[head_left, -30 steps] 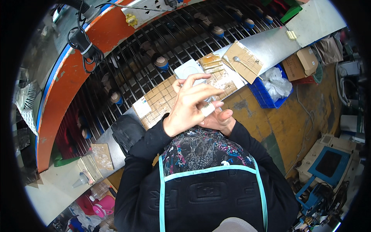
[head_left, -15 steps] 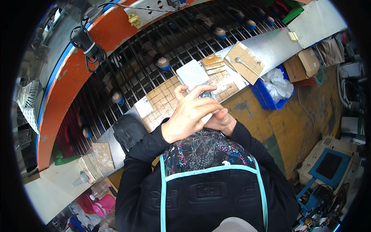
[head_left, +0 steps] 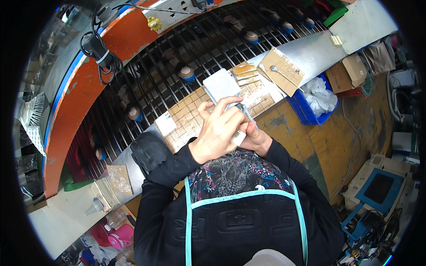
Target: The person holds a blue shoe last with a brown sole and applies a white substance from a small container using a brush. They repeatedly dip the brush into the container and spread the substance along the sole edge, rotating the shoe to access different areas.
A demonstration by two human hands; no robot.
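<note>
Held above the bench [head_left: 306,51] at the picture's centre is a pale grey sheet [head_left: 220,85], flat and roughly rectangular with rounded corners, tilted toward twelve o'clock. The left hand [head_left: 219,133] is curled over its lower end, fingers [head_left: 230,116] pressed together on it; the right hand [head_left: 254,138] lies just under, at four o'clock of the left, mostly hidden, so the state of its fingers cannot be told. A small pale roll [head_left: 238,137] is seen between the two hands.

The bench is a curved strip of grey metal, and a gridded cardboard mat [head_left: 188,117] is laid on it beneath the sheet. A brown card [head_left: 282,71] with a thin tool on it lies at two o'clock. Behind the bench a dark barred conveyor [head_left: 168,66] is edged by an orange rail [head_left: 84,97]. The floor [head_left: 328,146] is worn yellow.

One blue crate [head_left: 310,115] with white bags stands at three o'clock, with two cardboard boxes [head_left: 350,68] beyond it. About five round spools [head_left: 187,73] with blue bases are counted on the conveyor.
</note>
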